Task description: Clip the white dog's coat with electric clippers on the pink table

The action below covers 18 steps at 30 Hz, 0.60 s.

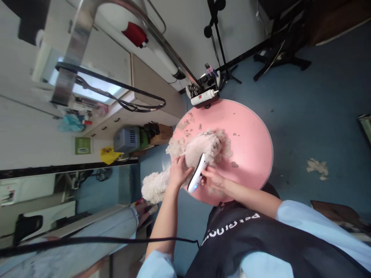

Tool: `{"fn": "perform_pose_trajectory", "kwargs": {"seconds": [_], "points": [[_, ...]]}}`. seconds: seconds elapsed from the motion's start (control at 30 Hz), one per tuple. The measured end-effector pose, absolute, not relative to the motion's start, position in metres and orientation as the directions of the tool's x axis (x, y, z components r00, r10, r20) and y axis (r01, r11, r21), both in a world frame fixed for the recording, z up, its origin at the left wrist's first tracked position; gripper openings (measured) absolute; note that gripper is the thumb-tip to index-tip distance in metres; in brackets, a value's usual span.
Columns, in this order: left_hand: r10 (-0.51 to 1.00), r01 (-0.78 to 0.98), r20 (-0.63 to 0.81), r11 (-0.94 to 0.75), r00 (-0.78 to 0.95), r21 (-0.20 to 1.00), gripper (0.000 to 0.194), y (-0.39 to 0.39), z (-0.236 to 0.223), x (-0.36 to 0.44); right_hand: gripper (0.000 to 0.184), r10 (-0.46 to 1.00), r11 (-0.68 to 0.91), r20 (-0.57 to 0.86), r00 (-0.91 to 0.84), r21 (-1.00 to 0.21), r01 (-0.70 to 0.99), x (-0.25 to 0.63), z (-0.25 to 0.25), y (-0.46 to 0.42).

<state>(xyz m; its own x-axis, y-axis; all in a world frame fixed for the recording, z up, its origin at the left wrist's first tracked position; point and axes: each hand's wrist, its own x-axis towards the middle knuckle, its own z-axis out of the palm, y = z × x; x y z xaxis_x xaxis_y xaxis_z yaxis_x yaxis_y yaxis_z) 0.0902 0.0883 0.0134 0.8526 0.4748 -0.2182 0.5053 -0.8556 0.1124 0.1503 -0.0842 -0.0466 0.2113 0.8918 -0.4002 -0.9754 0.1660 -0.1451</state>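
A white dog point(197, 149) is on the round pink table point(251, 135), its back clipped short and curly fur left at the end nearer the table's middle. A fluffy part point(155, 187) reaches past the table's left edge. My left hand point(179, 172) grips the dog's body, thumb and fingers apart around it. Closed on a white and black hair clipper point(197, 175) with a small blue light is my right hand point(213, 178). The clipper's upper end lies against the dog's side; its blade is too small to make out.
Loose fur point(182, 124) is scattered over the table, with a tuft point(317, 168) on the floor. A holder at the table's far edge carries scissors point(193, 90) and a white bottle point(204, 97). A metal arm point(162, 33) with a black strap point(116, 87) hangs above. Another person's arm point(142, 213) is at left.
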Motion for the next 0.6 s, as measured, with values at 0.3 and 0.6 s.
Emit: {"fn": "perform_pose_trajectory", "kwargs": {"seconds": [0.3, 0.6], "points": [[0.494, 0.513, -0.156, -0.85, 0.856, 0.124, 0.059, 0.07, 0.017, 0.111, 0.029, 0.939, 0.041, -0.34, 0.052, -0.04, -0.998, 0.148, -0.048, -0.091], [0.55, 0.572, -0.195, -0.816, 0.812, 0.084, 0.062, 0.07, 0.017, 0.116, 0.023, 0.887, 0.178, -0.441, 0.14, 0.046, -0.983, 0.186, -0.038, -0.103]]}}
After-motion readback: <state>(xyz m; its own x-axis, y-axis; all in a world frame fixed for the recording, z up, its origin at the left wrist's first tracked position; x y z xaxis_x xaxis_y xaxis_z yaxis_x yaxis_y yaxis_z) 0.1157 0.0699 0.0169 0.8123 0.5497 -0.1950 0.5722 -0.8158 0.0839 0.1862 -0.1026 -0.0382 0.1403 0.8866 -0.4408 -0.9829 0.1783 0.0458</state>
